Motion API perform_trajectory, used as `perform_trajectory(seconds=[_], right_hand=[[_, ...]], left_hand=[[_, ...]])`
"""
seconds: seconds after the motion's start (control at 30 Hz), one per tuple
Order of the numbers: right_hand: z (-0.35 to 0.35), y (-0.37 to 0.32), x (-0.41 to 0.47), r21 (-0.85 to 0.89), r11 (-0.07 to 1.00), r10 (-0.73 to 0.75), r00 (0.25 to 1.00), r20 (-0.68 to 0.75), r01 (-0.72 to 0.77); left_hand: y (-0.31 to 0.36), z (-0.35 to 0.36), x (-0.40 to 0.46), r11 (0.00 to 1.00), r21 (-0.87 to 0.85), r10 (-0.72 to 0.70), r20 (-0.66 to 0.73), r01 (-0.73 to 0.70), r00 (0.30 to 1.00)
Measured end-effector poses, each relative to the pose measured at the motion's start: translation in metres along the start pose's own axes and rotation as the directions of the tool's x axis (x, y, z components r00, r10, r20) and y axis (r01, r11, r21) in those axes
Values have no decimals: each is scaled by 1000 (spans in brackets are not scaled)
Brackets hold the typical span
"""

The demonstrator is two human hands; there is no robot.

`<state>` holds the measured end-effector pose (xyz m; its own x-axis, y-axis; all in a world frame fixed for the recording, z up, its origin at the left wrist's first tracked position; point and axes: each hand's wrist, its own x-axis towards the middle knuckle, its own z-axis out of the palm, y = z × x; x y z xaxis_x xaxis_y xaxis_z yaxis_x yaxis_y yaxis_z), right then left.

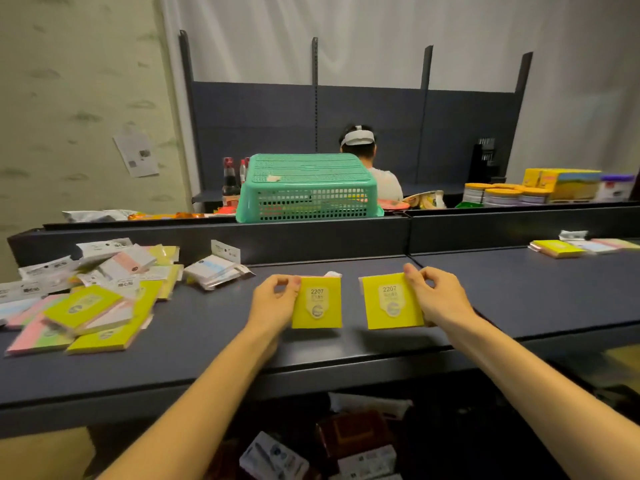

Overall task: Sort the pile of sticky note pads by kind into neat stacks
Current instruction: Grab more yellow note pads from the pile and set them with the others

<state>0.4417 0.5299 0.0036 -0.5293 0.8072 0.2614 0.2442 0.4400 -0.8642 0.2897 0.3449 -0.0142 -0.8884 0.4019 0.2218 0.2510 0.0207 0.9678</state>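
Head view: dark blue shelf, green basket behind.

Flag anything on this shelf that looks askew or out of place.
The pile at the left is a jumble: pads lie tilted and overlapping, kinds mixed. One white packet sits apart from it, askew. The two yellow pads in the hands lie fairly square, side by side.

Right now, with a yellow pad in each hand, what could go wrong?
1. The right yellow pad lies near the shelf's front edge; a nudge from the right hand could tip it off.
2. Left yellow pad and right one look identical; keeping them apart may split one kind.
3. The loose pile could slide.
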Motion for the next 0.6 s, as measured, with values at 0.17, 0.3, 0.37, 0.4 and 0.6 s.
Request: perform_trajectory(seconds=[0.17,0.3,0.37,0.4,0.6], right_hand=[[-71,39,12,18,1000,11,1000,2,-11],[-123,65,26,6,1000,26,999,-26,-26],[-147,78,39,10,999,31,998,-55,-30],[-158,85,46,13,999,39,997,-67,-38],[-217,131,92,-15,995,95,989,-118,-97]], left_hand=[[19,79,-21,1000,-14,-12,5,12,1000],[34,142,-24,1000,-2,-18,65,18,998],[40,175,-21,1000,-10,-3,92,3,996],[43,192,-19,1000,-9,2,108,-1,994],[49,297,-4,999,-32,22,186,-17,982]])
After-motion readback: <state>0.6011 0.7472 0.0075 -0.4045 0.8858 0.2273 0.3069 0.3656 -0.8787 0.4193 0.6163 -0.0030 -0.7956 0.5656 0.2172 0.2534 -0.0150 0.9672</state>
